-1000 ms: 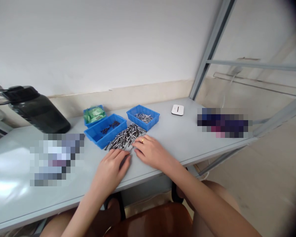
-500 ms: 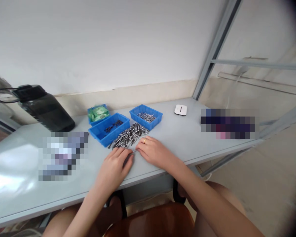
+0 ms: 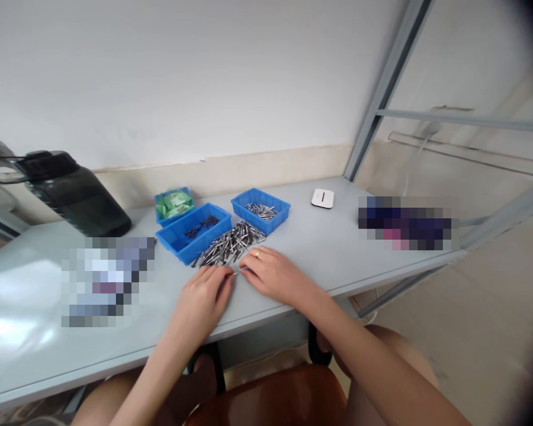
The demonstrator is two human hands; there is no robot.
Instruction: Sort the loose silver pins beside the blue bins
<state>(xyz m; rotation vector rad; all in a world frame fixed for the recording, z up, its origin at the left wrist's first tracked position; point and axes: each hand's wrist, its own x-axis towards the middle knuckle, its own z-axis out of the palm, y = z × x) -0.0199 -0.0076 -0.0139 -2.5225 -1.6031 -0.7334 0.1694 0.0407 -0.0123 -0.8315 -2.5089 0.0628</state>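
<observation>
Both my hands rest on the grey table just in front of a loose pile of silver screws. My left hand lies palm down, its fingers curled towards a single small screw that lies between the two hands. My right hand, with a ring on one finger, pinches that screw at its other end. Behind the pile stand a blue tray with dark screws and a smaller blue tray with silver screws.
A third blue tray holds green packets at the back. A dark water bottle lies at the far left. A small white device sits to the right, near a grey metal frame post. Two patches on the table are blurred out.
My hands have drawn slightly closer together around the single screw. The view has shifted a little; nothing else on the table has moved.
</observation>
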